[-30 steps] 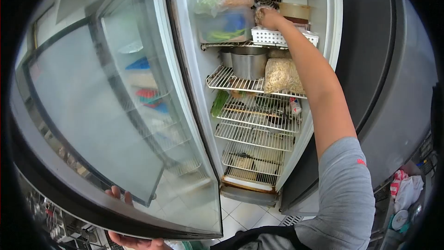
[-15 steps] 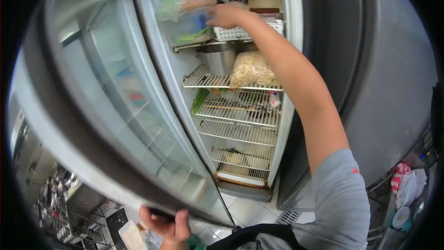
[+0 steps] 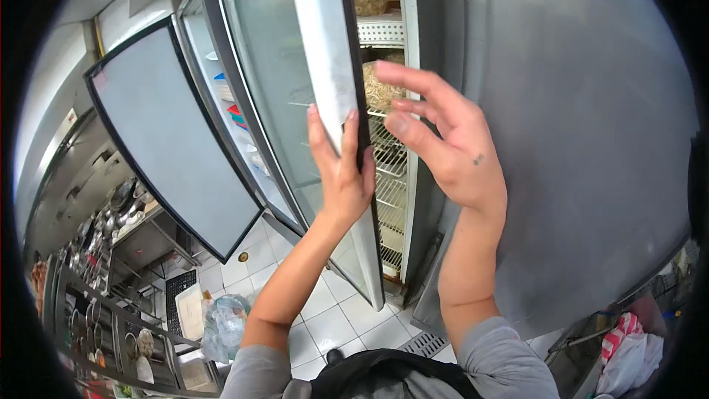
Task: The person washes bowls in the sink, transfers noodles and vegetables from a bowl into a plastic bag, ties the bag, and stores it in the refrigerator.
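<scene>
My left hand (image 3: 341, 177) grips the edge of the glass refrigerator door (image 3: 325, 44), its fingers on the outer frame and its thumb round the dark rim. The door is partly closed, with a narrow gap on its right. Just right of that edge, my right hand (image 3: 450, 137) is raised, holding nothing, fingers apart and slightly bent. Through the gap show a bag of pale, shredded-looking food (image 3: 380, 89), a white perforated basket (image 3: 380, 32) and wire shelves (image 3: 391, 192). The door hides the rest of the interior.
A second refrigerator door (image 3: 173, 133) stands wide open on the left. A large grey metal surface (image 3: 583, 118) rises close on the right. Low on the left are a plastic bag (image 3: 225, 325) and a rack of utensils (image 3: 96, 325). A drain grate (image 3: 425, 343) is set into the tiled floor.
The refrigerator door has swung from wide open to nearly closed. My right hand has come out from the upper shelf, and my left hand has moved up with the door.
</scene>
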A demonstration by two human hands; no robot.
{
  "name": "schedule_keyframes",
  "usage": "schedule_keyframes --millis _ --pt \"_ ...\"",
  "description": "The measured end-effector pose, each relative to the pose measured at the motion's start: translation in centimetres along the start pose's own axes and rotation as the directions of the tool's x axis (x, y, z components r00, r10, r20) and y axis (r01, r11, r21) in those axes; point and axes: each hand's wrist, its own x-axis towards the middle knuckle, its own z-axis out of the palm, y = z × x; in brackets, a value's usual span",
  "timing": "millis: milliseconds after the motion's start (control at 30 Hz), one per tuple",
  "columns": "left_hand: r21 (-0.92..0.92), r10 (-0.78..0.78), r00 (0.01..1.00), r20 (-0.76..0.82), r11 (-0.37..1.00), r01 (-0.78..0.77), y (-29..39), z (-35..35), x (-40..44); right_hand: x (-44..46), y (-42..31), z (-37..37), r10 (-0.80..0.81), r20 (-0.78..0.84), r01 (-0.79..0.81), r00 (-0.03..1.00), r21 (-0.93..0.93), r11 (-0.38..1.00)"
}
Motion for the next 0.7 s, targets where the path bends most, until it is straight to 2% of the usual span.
schedule_keyframes --millis 67,133,200,267,300,333,400,433,467,500,533,567,600,633,667,700 --pt "0.02 0.045 0.999 -0.008 0.999 -0.045 0.1 1.8 0.5 -0.7 0.3 -1.2 0.006 0.037 -0.005 0.999 -0.009 1.0" --pt "0.077 0.066 0.998 0.007 0.995 -0.066 -0.3 3.6 0.6 -0.8 0.3 -2.0 0.086 0.093 -0.09 0.992 0.045 0.995" --pt "0.098 0.009 0.999 0.046 0.995 -0.013 -0.3 5.5 1.0 -1.1 0.0 -2.7 0.076 0.071 -0.081 0.995 0.077 0.994" --pt "-0.089 0.018 0.996 0.089 0.996 -0.01 -1.3 7.1 1.5 -1.1 0.1 -2.4 0.059 0.061 -0.068 0.996 0.151 0.986" --pt "-0.03 0.045 0.992 0.118 0.999 -0.042 -1.7 7.9 1.2 -1.1 0.5 -2.4 0.034 0.056 -0.041 0.998 0.131 0.991" --pt "0.042 0.06 0.987 0.15 0.997 -0.067 -2.3 8.4 0.7 -1.1 0.3 -2.4 0.029 0.073 -0.034 0.997 0.062 0.997" --pt "0.058 0.048 0.952 0.302 0.996 -0.069 -1.9 7.6 0.7 -1.4 0.0 -2.0 0.016 0.069 -0.014 0.997 -0.037 0.999" --pt "0.08 0.065 0.915 0.397 0.991 -0.106 -1.8 7.2 0.7 -1.5 -0.2 -1.9 0.03 0.082 -0.027 0.996 -0.027 0.999" --pt "-0.069 0.054 0.938 0.342 0.997 -0.033 -1.2 6.1 0.5 -1.7 -0.2 -2.0 0.048 0.097 -0.047 0.994 -0.018 0.999" --pt "-0.086 0.08 0.921 0.381 0.995 -0.051 -1.3 5.3 0.2 -2.0 -0.2 -2.2 0.059 0.099 -0.057 0.993 -0.027 0.998" --pt "-0.109 -0.013 0.88 0.474 0.991 0.073 -0.9 4.3 0.0 -2.2 -0.2 -2.4 0.071 0.104 -0.067 0.992 -0.036 0.997" --pt "-0.181 -0.01 0.857 0.515 0.976 0.12 -1.0 3.1 -0.8 -2.3 -0.5 -2.5 0.066 0.121 -0.056 0.99 -0.086 0.995" --pt "-0.15 -0.003 0.836 0.549 0.983 0.102 -1.8 2.7 -3.0 -2.3 -0.3 -2.6 0.057 0.145 -0.038 0.988 -0.13 0.991" --pt "0.06 -0.236 0.519 0.822 0.941 0.333 -1.3 0.9 -4.5 -2.2 0.3 -3.1 0.043 0.185 -0.011 0.982 -0.172 0.985" --pt "0.154 -0.272 0.443 0.854 0.947 0.283 -1.3 -0.7 -8.1 -2.2 0.9 -3.5 0.026 0.223 0.023 0.974 -0.217 0.976" --pt "0.245 -0.329 0.277 0.903 0.922 0.299 -1.0 -2.9 -11.8 -2.0 1.2 -3.5 0.006 0.256 0.058 0.967 -0.245 0.968"
